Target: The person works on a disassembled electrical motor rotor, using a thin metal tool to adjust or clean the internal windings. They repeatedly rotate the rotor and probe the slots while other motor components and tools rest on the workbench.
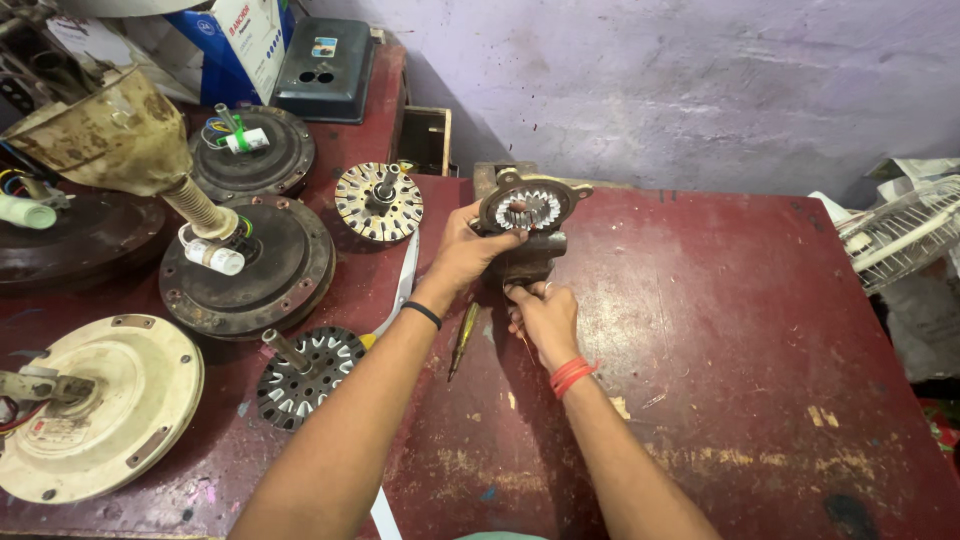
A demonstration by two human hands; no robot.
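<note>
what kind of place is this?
Likely a small fan repair workshop. The worn red bench carries opened ceiling-fan motor housings and a slotted rotor. The left hand steadies a wound stator; the right hand works just below it.

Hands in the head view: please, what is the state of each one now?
Left hand: closed on the round motor stator, fingers over its rim.
Right hand: fingers curled under the stator's base; what they pinch cannot be told.
</note>
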